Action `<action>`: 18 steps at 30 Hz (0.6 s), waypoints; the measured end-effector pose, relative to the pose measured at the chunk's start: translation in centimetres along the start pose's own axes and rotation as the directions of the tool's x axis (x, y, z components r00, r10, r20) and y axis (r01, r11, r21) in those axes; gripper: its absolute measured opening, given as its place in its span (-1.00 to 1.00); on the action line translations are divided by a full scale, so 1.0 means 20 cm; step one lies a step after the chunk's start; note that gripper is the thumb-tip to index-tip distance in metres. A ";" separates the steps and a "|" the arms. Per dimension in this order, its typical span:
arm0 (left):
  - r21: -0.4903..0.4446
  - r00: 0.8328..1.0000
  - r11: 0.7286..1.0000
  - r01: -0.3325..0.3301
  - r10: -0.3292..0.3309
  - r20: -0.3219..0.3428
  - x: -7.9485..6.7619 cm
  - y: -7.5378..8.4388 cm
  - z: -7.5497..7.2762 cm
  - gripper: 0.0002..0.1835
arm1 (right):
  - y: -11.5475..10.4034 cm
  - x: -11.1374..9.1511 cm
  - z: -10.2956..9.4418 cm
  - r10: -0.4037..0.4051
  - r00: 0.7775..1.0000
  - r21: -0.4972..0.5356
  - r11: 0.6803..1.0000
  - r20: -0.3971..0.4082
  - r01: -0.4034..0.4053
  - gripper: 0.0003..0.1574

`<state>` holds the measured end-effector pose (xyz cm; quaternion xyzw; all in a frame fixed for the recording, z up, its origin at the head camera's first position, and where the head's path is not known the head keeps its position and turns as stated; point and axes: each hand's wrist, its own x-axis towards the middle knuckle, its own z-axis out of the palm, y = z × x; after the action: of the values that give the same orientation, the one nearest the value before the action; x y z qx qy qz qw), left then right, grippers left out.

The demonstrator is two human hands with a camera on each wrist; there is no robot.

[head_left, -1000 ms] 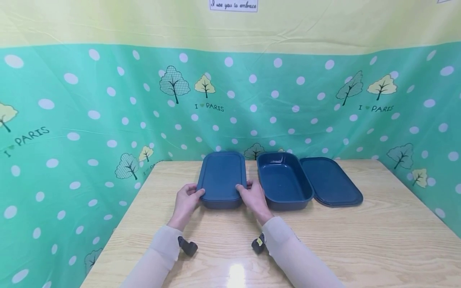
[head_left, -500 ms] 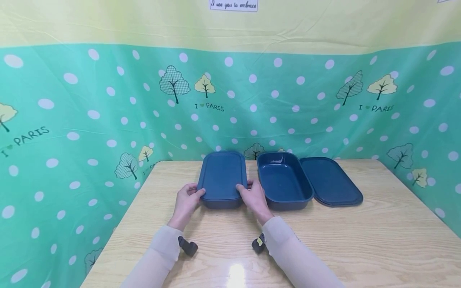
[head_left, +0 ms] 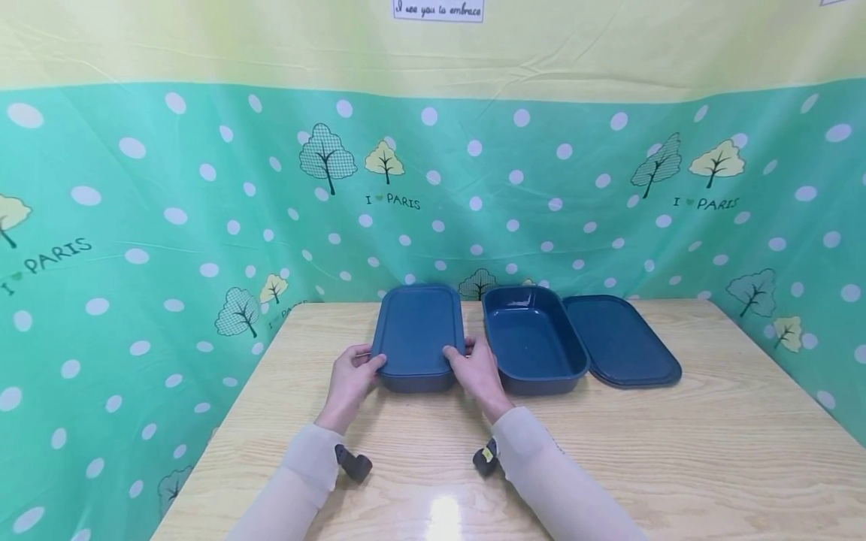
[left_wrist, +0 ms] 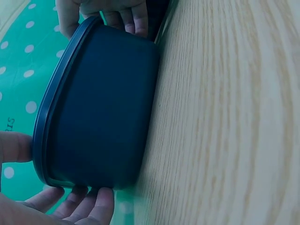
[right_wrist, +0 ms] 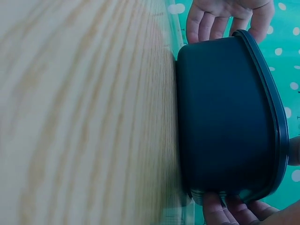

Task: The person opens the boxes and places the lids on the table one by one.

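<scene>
While the blue box (head_left: 417, 384) sits on the bench (head_left: 710, 451), it is held on both sides

As its flat lid (head_left: 419, 330) covers the top, you cannot see inside. The left hand (head_left: 348, 382) grips the near left corner, with its thumb on the edge of the lid and its fingers down the side. The right hand (head_left: 477, 373) grips the near right corner in the same way. Just right of that hand stands an open box (head_left: 541, 386), also blue and shiny inside. Next to it a loose lid (head_left: 625, 342) lies flat.

The bench is pale wood with thin wavy lines, and a bright patch of light (head_left: 444, 517) shines on the front part. Two pale sleeves (head_left: 291, 477) reach over it, each with a little black thing (head_left: 355, 463) at the wrist.

A cloth (head_left: 582, 244) goes around the back and both sides, close behind the boxes. It is green with white dots, and yellow at the top, with trees (head_left: 328, 156) and the word PARIS (head_left: 403, 201) on it. High up, a small sign (head_left: 438, 10) says "I see you to embrace".
</scene>
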<state>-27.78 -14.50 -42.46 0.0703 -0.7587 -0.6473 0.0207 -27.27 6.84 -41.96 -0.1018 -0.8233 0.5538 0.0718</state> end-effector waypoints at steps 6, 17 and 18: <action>-0.017 1.000 1.000 0.000 0.000 -0.006 -0.01 0.01 0.00 -0.49 | 0.00 0.00 0.00 -0.015 1.000 0.003 1.000 -0.003 0.015 -0.41; -0.019 1.000 1.000 0.022 -0.022 0.001 -0.01 0.01 0.01 -0.47 | 0.00 -0.01 -0.01 -0.017 1.000 0.004 1.000 0.005 0.017 -0.43; -0.020 1.000 1.000 0.023 -0.023 0.003 -0.01 0.01 0.01 -0.47 | 0.00 -0.01 0.00 -0.018 1.000 0.004 1.000 0.004 0.018 -0.44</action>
<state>-27.67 -14.32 -42.28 0.0779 -0.7513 -0.6553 0.0127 -27.09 6.84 -41.84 -0.0931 -0.8231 0.5551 0.0756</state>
